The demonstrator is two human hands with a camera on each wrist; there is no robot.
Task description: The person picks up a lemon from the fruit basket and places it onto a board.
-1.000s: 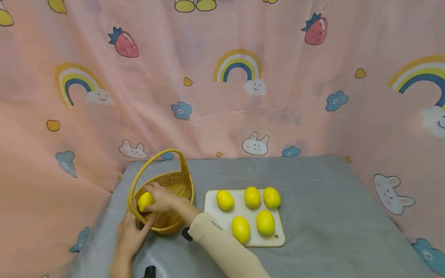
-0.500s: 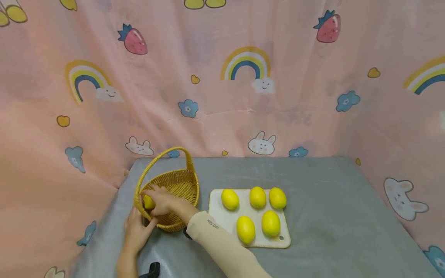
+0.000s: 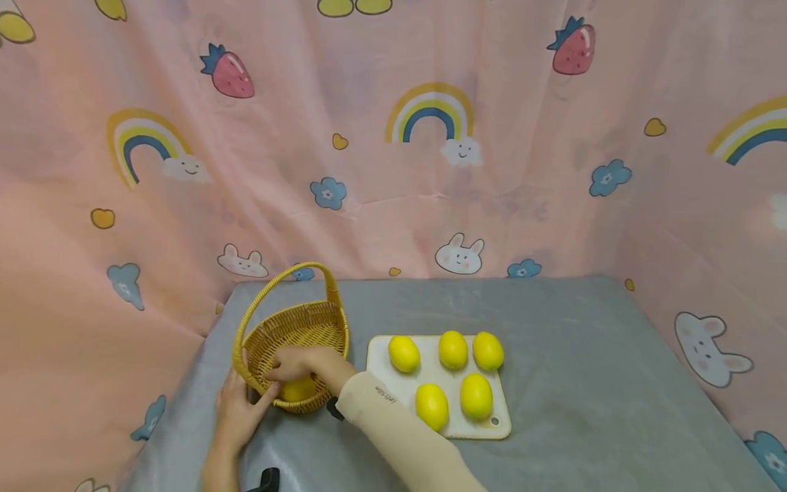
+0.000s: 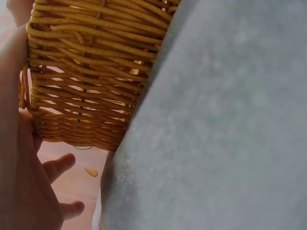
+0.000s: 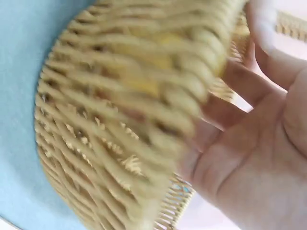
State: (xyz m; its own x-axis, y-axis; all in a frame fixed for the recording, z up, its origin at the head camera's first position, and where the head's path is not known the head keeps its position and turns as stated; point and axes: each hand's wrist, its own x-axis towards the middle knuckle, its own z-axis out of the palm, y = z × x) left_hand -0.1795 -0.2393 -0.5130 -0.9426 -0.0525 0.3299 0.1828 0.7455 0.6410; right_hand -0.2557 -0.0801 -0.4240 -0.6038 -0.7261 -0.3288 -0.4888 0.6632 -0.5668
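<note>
A heart-shaped yellow wicker basket (image 3: 258, 348) with an arched handle stands on the left of the grey table. My left hand (image 3: 236, 417) grips its near left rim, thumb over the edge and fingers along the outer wall. My right hand (image 3: 301, 362) reaches down inside the basket, its fingers bent over a lemon (image 3: 298, 390) against the near wall. Through the weave in the right wrist view the lemon (image 5: 153, 62) shows as a yellow patch; fingertips are mostly hidden there. Beside the basket lies a white cutting board (image 3: 393, 396) with several lemons (image 3: 476, 396) on it.
The grey table (image 3: 584, 383) meets a pink patterned curtain (image 3: 393, 171) at the back and sides. A black object (image 3: 268, 480) lies at the front edge near my left forearm. My right sleeve (image 3: 406, 437) crosses in front of the board.
My right hand has brought the lemon from the basket's left side toward its near wall, lower down. The left hand keeps its hold on the rim. The head view has shifted slightly.
</note>
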